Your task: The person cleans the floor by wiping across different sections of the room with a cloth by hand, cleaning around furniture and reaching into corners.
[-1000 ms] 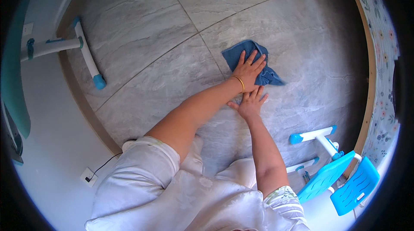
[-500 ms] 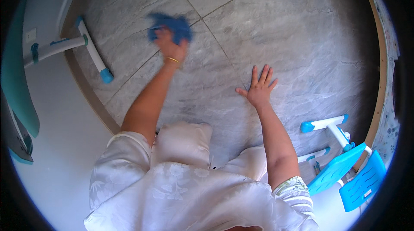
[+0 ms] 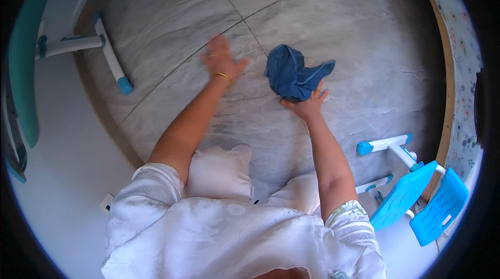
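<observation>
A crumpled dark-blue cloth [image 3: 291, 73] lies on the grey tiled floor [image 3: 364, 29], right of the middle. At its lower edge, my right hand [image 3: 308, 106] holds it, with the fingers partly hidden by the folds. To the left, my left hand [image 3: 222, 59] is just above or on the floor, empty, fingers spread and slightly blurred. A thin yellow bracelet [image 3: 223, 76] circles the left wrist.
A blue chair [image 3: 406, 195] with white legs stands at the lower right. A white leg with blue feet [image 3: 111, 56] belongs to furniture at the left, beneath a green panel [image 3: 23, 81]. A wooden edge [image 3: 449, 91] with patterned fabric runs along the right.
The blue cloth has passed from my left hand to my right hand and now lies farther right. My left hand is now empty and slightly lower and to the right.
</observation>
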